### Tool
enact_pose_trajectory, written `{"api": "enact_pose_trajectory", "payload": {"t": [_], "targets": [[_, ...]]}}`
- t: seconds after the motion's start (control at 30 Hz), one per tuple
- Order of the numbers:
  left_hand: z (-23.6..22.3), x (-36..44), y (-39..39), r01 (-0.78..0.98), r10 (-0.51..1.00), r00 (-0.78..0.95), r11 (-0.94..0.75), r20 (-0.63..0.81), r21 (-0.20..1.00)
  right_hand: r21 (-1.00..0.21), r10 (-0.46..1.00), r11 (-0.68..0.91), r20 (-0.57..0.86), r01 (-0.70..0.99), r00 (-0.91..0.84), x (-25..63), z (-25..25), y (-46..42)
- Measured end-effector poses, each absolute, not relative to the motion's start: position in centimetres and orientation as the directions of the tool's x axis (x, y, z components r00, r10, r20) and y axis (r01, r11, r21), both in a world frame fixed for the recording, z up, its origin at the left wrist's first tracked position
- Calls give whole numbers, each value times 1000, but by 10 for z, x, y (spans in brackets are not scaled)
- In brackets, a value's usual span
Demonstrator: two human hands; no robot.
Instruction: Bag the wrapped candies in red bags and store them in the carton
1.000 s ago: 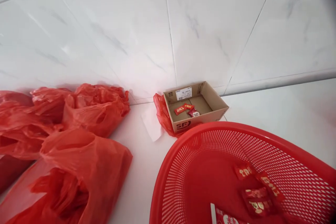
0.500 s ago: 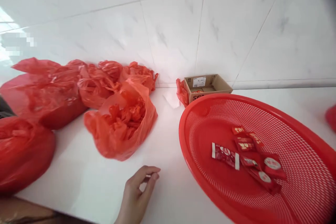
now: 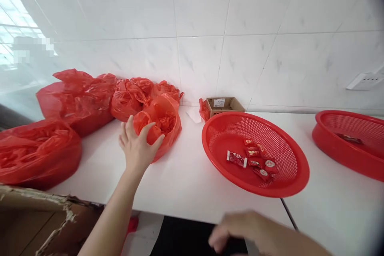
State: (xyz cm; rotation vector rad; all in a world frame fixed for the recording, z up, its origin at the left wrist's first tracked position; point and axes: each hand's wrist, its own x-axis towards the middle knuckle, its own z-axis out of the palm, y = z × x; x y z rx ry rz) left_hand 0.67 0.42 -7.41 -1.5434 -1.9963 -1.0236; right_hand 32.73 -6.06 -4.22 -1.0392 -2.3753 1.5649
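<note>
My left hand reaches out with fingers spread, in front of an open red plastic bag that holds crumpled red plastic. Nothing shows in its grasp; whether the fingertips touch the bag I cannot tell. Low in the view, my right hand is smeared by motion near the table's front edge. Beyond it stands a round red mesh basket, with several small red wrapped snacks on its floor. One snack packet with white ends lies at their left.
More red plastic bags line the left side. A small cardboard box stands against the tiled wall. A second red basket holds a dark packet at right. A large torn cardboard box sits at lower left, below the table.
My left hand has moved forward and left to the open bag, its fingers spreading. My right hand has come into view. The camera view has shifted, showing the second basket and the large box.
</note>
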Motion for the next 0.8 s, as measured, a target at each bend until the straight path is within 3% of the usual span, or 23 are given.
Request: {"api": "enact_pose_trajectory", "payload": {"t": [0.1,0.2,0.27,0.37,0.47,0.57,0.63,0.73,0.8], "targets": [[-99,0,6,942,727,-320,174,608,287,-825,581,468,18,316,-814,273,7,-7],[-123,-7,1,954,727,-279,133,628,269,-629,597,681,181,374,-782,190,15,58],[-133,-12,-2,961,700,-253,105,668,254,-432,650,722,157,541,-743,137,1,95],[-140,-20,-3,967,683,-243,111,689,231,-341,726,659,52,671,-686,86,-29,129],[-141,-29,0,968,691,-243,122,681,221,-311,734,646,3,696,-680,75,-42,141],[-141,-34,6,965,689,-253,130,679,228,-318,700,695,98,645,-707,83,-27,143],[-141,-32,11,962,688,-266,146,675,230,-368,656,745,251,557,-711,92,-5,144],[-142,-26,18,959,698,-279,166,660,229,-584,651,741,504,332,-568,108,29,147],[-142,-28,22,955,694,-294,180,658,237,-772,739,627,544,110,-398,121,48,150]]}}
